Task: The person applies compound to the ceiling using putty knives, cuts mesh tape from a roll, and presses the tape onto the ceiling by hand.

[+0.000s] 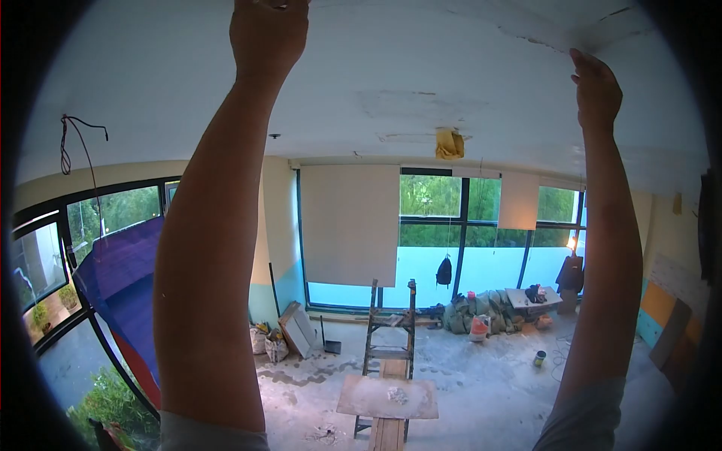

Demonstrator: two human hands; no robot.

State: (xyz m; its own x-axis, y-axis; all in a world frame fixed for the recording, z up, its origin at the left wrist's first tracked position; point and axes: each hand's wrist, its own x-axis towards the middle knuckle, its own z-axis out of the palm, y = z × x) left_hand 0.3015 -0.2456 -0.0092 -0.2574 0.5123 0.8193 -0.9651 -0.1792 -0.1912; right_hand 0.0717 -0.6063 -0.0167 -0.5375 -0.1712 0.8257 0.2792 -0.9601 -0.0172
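Observation:
Both my arms reach up toward the white ceiling [361,68]. My left hand [269,34] is at the top edge of the view with its fingers curled. Its upper part is cut off, so what it grips, if anything, is hidden. On the right, my right hand [599,86] is raised with its fingers stretched upward, near a cracked seam [532,40] in the ceiling. Nothing shows in that hand. A rough patch [421,104] marks the ceiling between my arms.
Below stands a stepladder [389,353] beside a board [361,398] bearing a whitish lump [397,395]. A yellowish piece [450,143] hangs from the ceiling. Loose wires [66,146] dangle at left. Sacks [459,316], a bucket [479,328] and a can [539,358] stand on the floor.

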